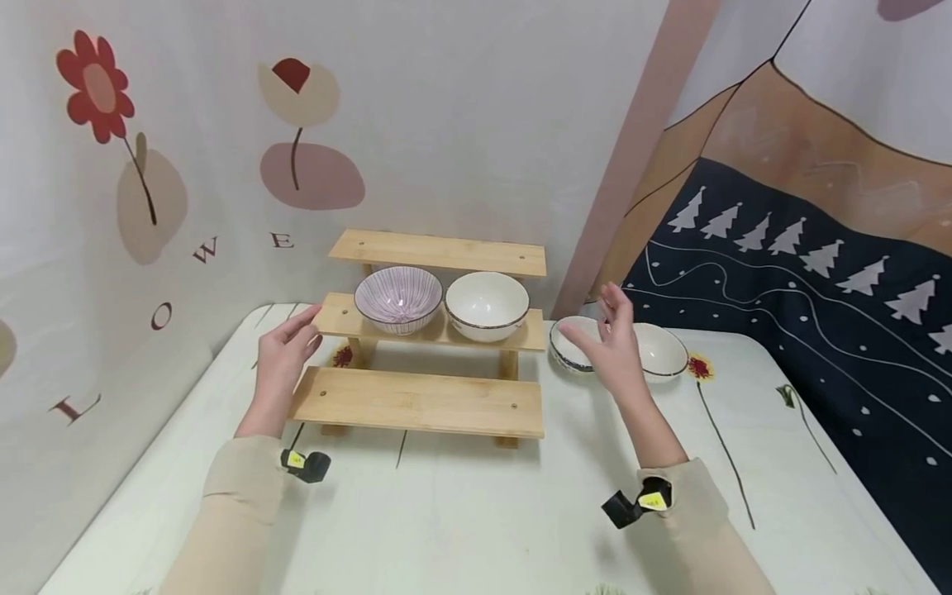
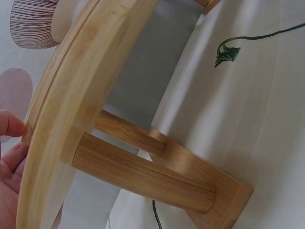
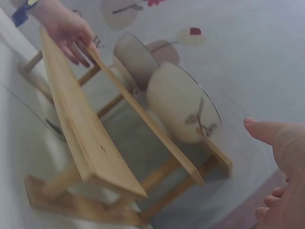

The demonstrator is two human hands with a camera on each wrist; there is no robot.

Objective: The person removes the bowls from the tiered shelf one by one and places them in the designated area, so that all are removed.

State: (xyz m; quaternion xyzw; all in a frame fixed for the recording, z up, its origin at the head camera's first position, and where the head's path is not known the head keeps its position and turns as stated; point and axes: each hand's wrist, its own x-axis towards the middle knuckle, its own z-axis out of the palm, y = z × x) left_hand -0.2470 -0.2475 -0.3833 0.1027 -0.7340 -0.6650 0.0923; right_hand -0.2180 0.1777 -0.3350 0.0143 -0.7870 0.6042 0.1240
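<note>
A three-tier wooden shelf rack (image 1: 416, 401) stands on the table. At the left end of its middle tier, my left hand (image 1: 286, 357) pinches the board, thumb and fingers on either side of the edge in the left wrist view. That tier carries a purple-striped bowl (image 1: 398, 299) and, to its right, a white bowl with a dark rim (image 1: 487, 302). My right hand (image 1: 619, 354) is raised right of the rack with fingers spread and nothing in it. Behind it are a dark-patterned bowl (image 1: 568, 357) and another white bowl (image 1: 664, 354), partly hidden by the hand.
A pale tablecloth (image 1: 461, 512) with printed flowers covers the table. Close behind the rack hangs a light curtain (image 1: 476, 124) with flower prints. A dark cloth with white trees (image 1: 803, 306) hangs along the right side.
</note>
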